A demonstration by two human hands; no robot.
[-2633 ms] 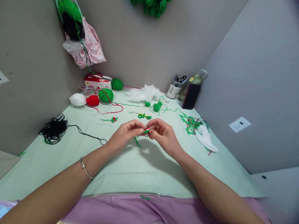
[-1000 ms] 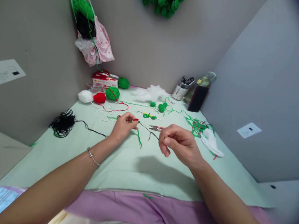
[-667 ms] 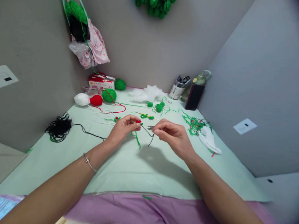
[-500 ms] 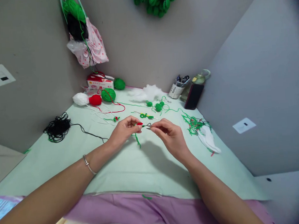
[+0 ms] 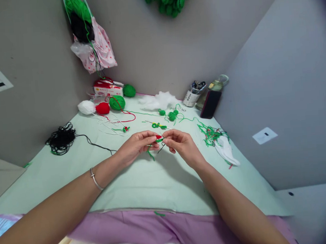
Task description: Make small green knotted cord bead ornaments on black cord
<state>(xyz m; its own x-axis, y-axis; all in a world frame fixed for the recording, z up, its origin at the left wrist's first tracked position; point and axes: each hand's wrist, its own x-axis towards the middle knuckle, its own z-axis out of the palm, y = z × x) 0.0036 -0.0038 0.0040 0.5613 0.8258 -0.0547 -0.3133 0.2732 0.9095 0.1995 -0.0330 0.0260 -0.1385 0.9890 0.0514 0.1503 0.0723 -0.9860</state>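
Between the thumb and fingers of my left hand is a small crocheted piece, red with a white and green edge. A green yarn tail hangs below it. My right hand is closed in a pinch at the piece's right edge, on what looks like a thin needle, mostly hidden by the fingers. A short black yarn end dangles under the fingertips. Just behind the hands lie a crochet hook and small green crocheted bits.
Black yarn is heaped at left. White, red and green yarn balls stand at back left. White stuffing, a pen cup and a phone are at the back. Green scraps lie right.
My right hand has closed in on my left, and its fingertips now meet the crocheted piece. The piece has turned to show more red, and the black yarn end now hangs down.
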